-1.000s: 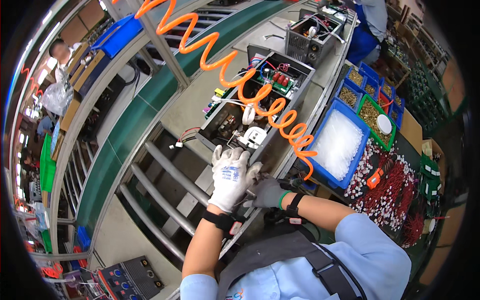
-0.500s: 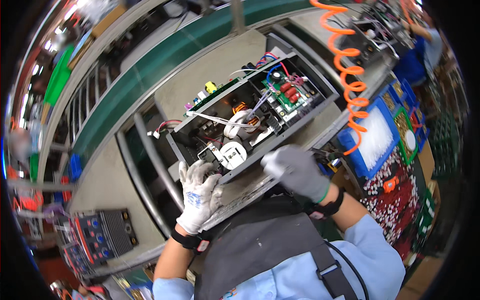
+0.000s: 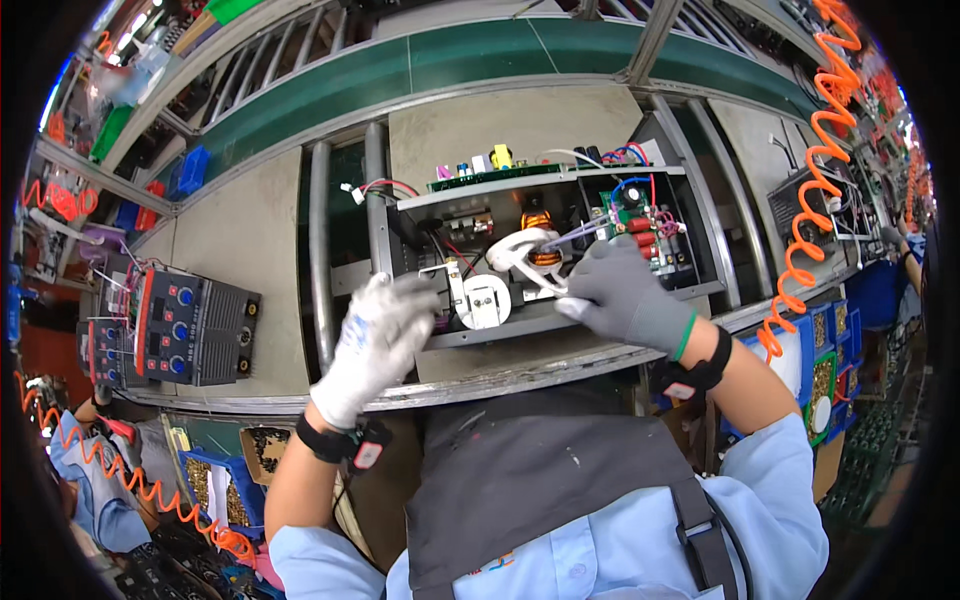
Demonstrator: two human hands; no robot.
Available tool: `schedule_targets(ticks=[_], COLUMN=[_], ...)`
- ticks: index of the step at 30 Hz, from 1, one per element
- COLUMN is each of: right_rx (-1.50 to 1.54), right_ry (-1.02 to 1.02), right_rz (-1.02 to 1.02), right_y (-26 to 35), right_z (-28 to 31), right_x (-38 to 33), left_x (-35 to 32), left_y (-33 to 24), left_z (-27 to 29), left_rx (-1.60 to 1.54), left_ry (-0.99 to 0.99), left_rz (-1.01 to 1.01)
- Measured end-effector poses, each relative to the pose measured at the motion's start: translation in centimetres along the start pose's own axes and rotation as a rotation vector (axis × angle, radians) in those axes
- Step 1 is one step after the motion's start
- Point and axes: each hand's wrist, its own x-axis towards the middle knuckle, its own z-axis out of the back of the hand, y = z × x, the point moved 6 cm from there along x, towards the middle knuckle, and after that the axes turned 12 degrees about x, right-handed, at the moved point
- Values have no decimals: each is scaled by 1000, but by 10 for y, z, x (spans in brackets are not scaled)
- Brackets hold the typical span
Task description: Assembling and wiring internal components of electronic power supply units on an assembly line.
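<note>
Head view, and nearest to me is the worker's dark grey cloth apron (image 3: 540,470) over a light-blue shirt (image 3: 540,560). Beyond it, the left hand (image 3: 375,345), in a white fabric glove, is raised at the near left corner of the open-topped dark grey metal chassis (image 3: 530,328). Its fingers look loosely spread, a bit blurred, with nothing visible in them.

The right hand (image 3: 625,295), in a grey glove with a green cuff edge, reaches over the chassis's near wall. Its thumb and fingers are drawn close beside the white cable loop (image 3: 522,243); I can't tell whether they grip it.

The chassis sits on the line right in front of the worker. Inside, a white plastic piece with a round face (image 3: 487,300) is near the left hand; a copper-orange coil (image 3: 545,258) is beside the loop, and red cylindrical components (image 3: 640,240) stand to the right. Along the far wall runs a narrow green circuit board (image 3: 470,180) with a yellow block (image 3: 501,156).

Off to the left stands a dark grey box with blue knobs (image 3: 205,325); an orange coiled hose (image 3: 812,190) hangs at right. Farthest across is a long green conveyor strip (image 3: 480,65).
</note>
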Motion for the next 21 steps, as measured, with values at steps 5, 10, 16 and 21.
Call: schedule_targets(ticks=[5, 10, 16, 21], right_rx=[-332, -356, -390, -210], right_ry=[397, 678, 935, 646], right_rz=[-232, -360, -333, -344], right_y=[4, 3, -2, -8], right_z=[-10, -21, -30, -22], right_x=[29, 47, 52, 62], left_x=[78, 126, 143, 150], left_y=[0, -12, -9, -2], left_z=[7, -66, -87, -100], left_rx=[48, -5, -270, -370], left_ry=[-13, 389, 757, 809], left_rz=[-172, -296, -138, -246])
